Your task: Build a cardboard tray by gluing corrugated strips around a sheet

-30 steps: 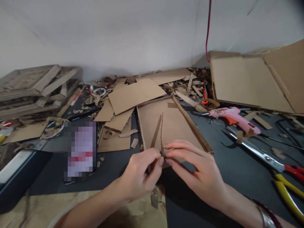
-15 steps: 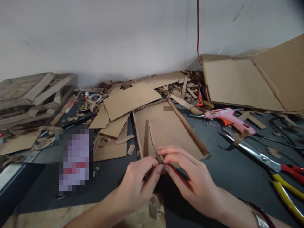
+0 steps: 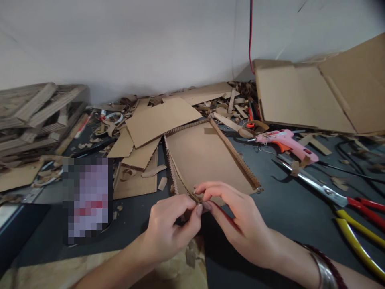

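The left hand [image 3: 168, 224] and right hand [image 3: 237, 224] are both closed in fingertip pinches on the near end of a narrow corrugated strip [image 3: 177, 180]. The strip runs along the left edge of a flat cardboard panel [image 3: 207, 160] on the dark surface [image 3: 300, 224]. It looks light, papery and rough-fluted, and likely creases easily. It is probably best held gently by its flat faces near the end. A pink glue gun [image 3: 285, 142] lies well to the right.
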